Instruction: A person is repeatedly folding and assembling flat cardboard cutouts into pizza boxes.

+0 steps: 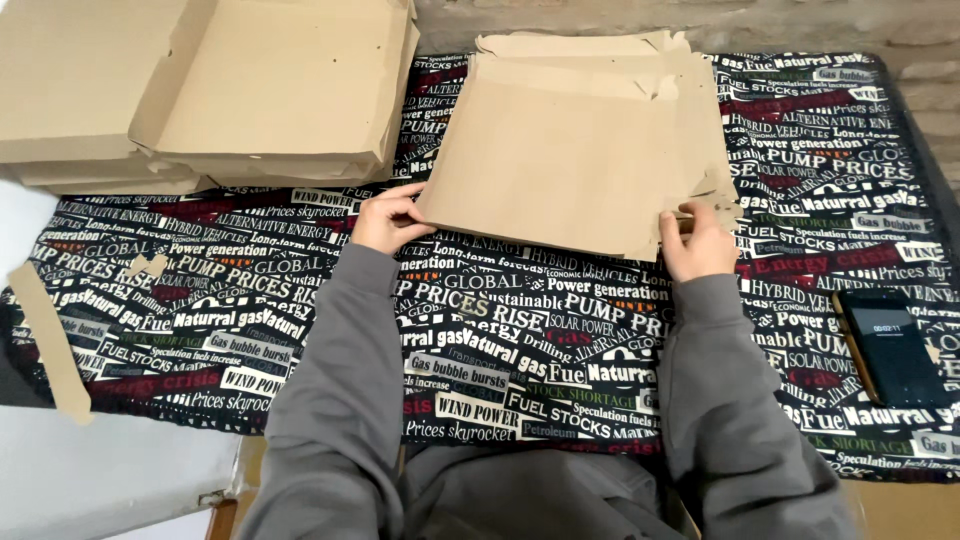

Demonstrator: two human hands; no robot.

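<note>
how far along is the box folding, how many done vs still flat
Done: folded open boxes sit stacked at the top left; I can't count them exactly. In hand: the left hand and right hand grip the near corners of the top flat cardboard sheet, not yet folded. Left: at least one more flat sheet shows underneath.

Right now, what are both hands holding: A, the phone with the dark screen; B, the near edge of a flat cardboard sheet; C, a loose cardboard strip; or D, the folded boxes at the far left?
B: the left hand and right hand each grip the near edge of the flat cardboard sheet.
</note>
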